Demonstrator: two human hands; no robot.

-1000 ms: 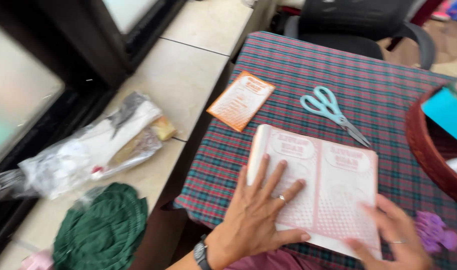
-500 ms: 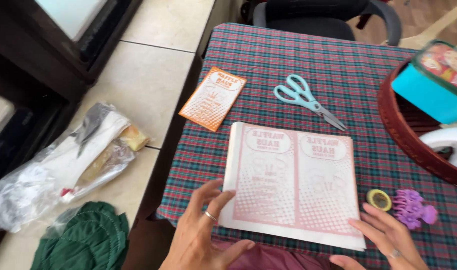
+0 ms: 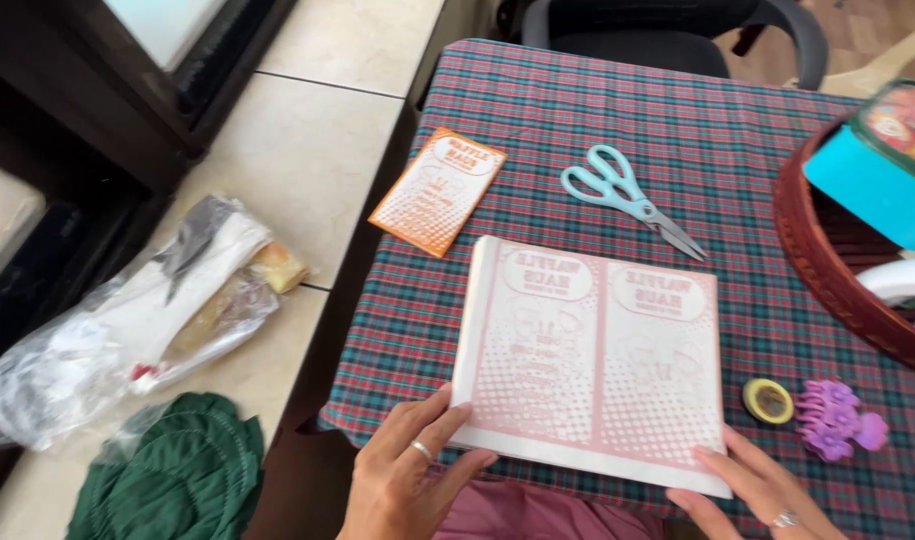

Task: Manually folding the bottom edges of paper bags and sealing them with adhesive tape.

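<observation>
While both hands press flat, fingers open, left hand (image 3: pixel 407 480), right hand (image 3: pixel 762 495) on pink paper stack (image 3: pixel 592 365), red basket (image 3: pixel 827 260) holding a blue box (image 3: pixel 867 180), maybe a white thing too.

Matt paper sheets (image 3: pixel 592 365), woven plaid tablecloth (image 3: pixel 717 130), plastic-handled metal scissors (image 3: pixel 627 197), glossy floor tiles (image 3: pixel 307 170)
</observation>
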